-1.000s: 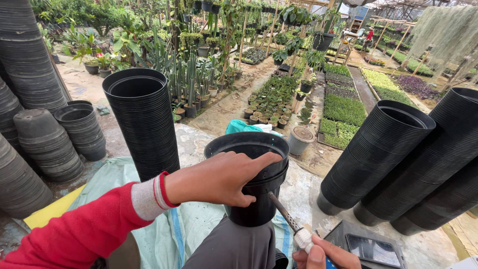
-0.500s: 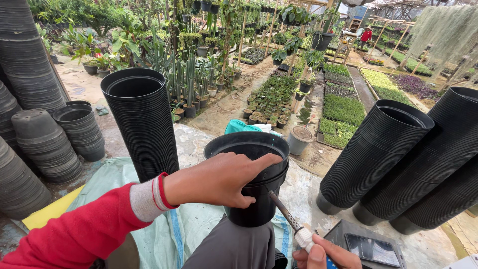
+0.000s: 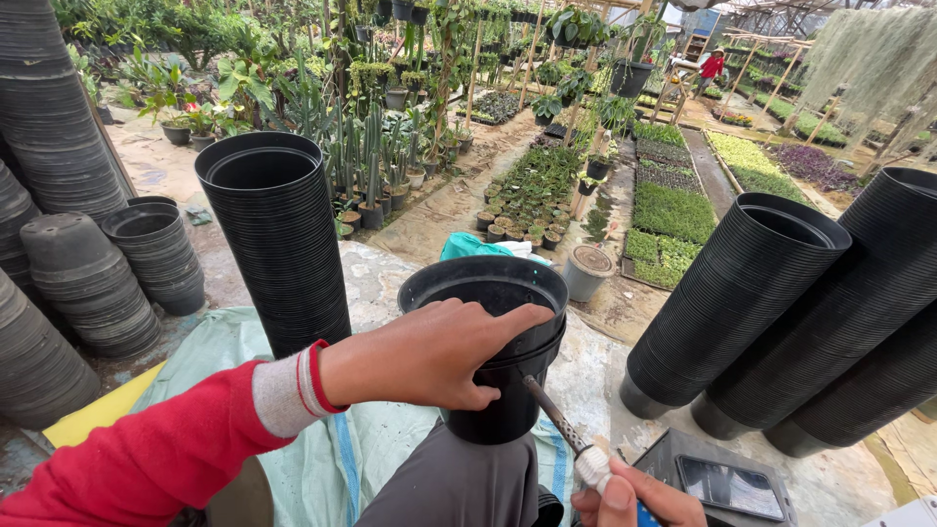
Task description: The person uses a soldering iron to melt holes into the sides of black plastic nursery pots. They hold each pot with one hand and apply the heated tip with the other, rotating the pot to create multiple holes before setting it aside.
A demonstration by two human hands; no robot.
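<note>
The left hand [image 3: 429, 353] is clamped over the side and rim of a black plastic pot [image 3: 498, 342], which sits propped on the person's knee above the pale tarp [image 3: 322, 468]. The right hand [image 3: 625, 498] is closed around the wrapped handle of a thin metal rod [image 3: 556, 420] — its tip touches the pot's lower wall. To work the rod cleanly, the pot wants a firm, steady grip and the rod held square to the wall, so it does not skid. A tall stack of black pots [image 3: 273, 244] stands near the left, leaning stacks [image 3: 732, 293] at the right — well apart from both hands.
</note>
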